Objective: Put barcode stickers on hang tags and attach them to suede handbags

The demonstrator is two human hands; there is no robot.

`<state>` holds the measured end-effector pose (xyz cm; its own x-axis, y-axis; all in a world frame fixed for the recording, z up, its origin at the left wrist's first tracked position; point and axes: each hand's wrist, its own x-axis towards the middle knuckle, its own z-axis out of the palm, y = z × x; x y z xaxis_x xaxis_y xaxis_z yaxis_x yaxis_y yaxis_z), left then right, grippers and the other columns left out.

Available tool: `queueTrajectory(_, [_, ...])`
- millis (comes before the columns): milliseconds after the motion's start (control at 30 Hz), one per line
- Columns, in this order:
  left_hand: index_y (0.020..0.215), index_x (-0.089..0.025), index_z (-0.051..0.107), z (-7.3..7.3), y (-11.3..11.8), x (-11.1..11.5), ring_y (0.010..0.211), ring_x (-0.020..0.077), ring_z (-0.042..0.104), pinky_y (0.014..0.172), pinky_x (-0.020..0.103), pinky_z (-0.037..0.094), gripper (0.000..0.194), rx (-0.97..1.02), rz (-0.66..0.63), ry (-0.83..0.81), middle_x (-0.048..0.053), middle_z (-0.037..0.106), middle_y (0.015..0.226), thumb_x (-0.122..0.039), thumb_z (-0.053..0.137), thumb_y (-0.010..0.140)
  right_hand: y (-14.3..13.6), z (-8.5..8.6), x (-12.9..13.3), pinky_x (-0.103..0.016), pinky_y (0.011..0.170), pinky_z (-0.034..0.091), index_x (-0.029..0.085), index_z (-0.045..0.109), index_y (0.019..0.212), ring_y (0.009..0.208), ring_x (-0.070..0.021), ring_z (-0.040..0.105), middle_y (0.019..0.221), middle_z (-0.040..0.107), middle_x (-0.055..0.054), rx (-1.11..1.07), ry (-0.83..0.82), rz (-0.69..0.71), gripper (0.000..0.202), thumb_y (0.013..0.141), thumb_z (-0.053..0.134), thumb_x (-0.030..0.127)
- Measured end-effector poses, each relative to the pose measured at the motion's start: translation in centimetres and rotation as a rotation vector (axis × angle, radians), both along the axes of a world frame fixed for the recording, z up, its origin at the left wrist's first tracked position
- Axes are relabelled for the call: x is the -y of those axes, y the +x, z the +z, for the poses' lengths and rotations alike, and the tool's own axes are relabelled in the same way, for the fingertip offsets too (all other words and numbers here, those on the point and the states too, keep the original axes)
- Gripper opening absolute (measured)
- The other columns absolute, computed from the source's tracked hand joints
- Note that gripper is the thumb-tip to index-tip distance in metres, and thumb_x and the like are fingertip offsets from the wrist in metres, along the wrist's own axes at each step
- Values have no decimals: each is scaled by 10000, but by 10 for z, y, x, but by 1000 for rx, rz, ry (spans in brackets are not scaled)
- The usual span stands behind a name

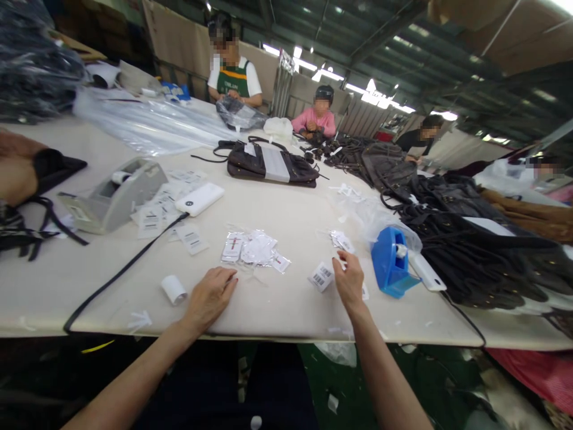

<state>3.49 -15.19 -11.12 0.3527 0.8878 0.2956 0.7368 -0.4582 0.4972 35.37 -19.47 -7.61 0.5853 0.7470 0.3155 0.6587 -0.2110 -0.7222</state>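
Observation:
My left hand (pixel 211 295) lies on the table edge, fingers loosely stretched and a little apart, with nothing visible in them. Just beyond its fingertips is a pile of small white tags (pixel 257 246) in clear plastic, some with a red print. My right hand (pixel 349 278) is over the table with bent fingers slightly apart; I see nothing held. Beside its thumb lies a white barcode label (pixel 321 276). More small tags (pixel 342 240) lie just past its fingertips. A blue tape dispenser (pixel 391 266) stands right of this hand.
A grey tape dispenser (pixel 116 194), barcode labels (pixel 152 221), a white power bank (pixel 199 199) with a black cable and a paper roll (pixel 173 289) lie left. A dark bag (pixel 273 164) lies ahead; dark bags (pixel 452 239) are heaped right. Several people work around the table.

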Motion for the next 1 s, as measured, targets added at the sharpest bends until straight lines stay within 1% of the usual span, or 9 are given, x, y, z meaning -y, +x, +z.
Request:
queueTrajectory(67, [956,-186,569,7,8,-8,929,221,532,831,354,442,239,-3,40,53,81,611,943,-283,381,845,-36,-18,20,-393,884,379,145,588,963,977,-226,520,994,600,-111,226,98,174,235,789,469,251])
queueTrajectory(200, [1017,-130,546,21,23,-33,984,278,494,845,400,418,290,-125,199,90,141,571,1012,-302,423,819,-83,-44,47,-387,869,367,176,582,988,988,-207,525,1016,606,-93,461,156,294,208,831,446,156])
queueTrajectory(333, [1019,-102,525,25,26,-54,976,333,500,760,428,434,380,-312,321,-77,178,548,1015,-379,475,764,-90,-54,53,-373,850,362,184,576,988,974,-197,529,1003,606,-80,499,142,361,228,827,432,109])
queueTrajectory(500, [1049,-105,512,22,19,-69,990,341,522,738,393,438,493,-273,338,-239,188,557,1054,-418,559,672,-89,-54,52,-356,849,359,183,580,958,957,-183,528,973,609,-69,470,117,371,217,822,430,107])
queueTrajectory(600, [1068,-114,524,19,15,-77,920,315,568,715,352,434,538,-138,409,-341,157,605,1002,-380,615,610,-91,-53,52,-345,830,365,177,588,918,920,-178,533,935,615,-64,455,121,368,191,817,441,108])
queueTrajectory(667, [978,-137,584,16,13,-79,851,280,586,700,326,423,431,23,441,-339,111,637,909,-340,615,599,-91,-53,52,-338,816,370,171,592,898,901,-175,535,917,616,-64,448,128,366,181,818,443,108])
queueTrajectory(767, [745,-149,633,14,9,-75,705,211,573,643,284,406,254,464,510,-337,42,625,708,-305,641,544,-91,-53,52,-332,808,378,172,595,896,893,-173,539,911,619,-65,447,156,363,178,822,445,110])
queueTrajectory(833, [709,-150,634,15,8,-70,606,155,537,576,250,392,244,726,560,-343,4,598,638,-308,649,522,-89,-54,51,-336,812,383,171,594,924,897,-176,542,918,622,-69,457,185,362,179,826,454,119])
queueTrajectory(1000, [671,-130,632,24,8,-56,434,77,417,411,200,306,280,940,592,-378,-28,543,521,-375,646,536,-85,-59,50,-347,803,404,172,585,987,890,-182,554,917,626,-73,442,195,360,199,842,450,161])
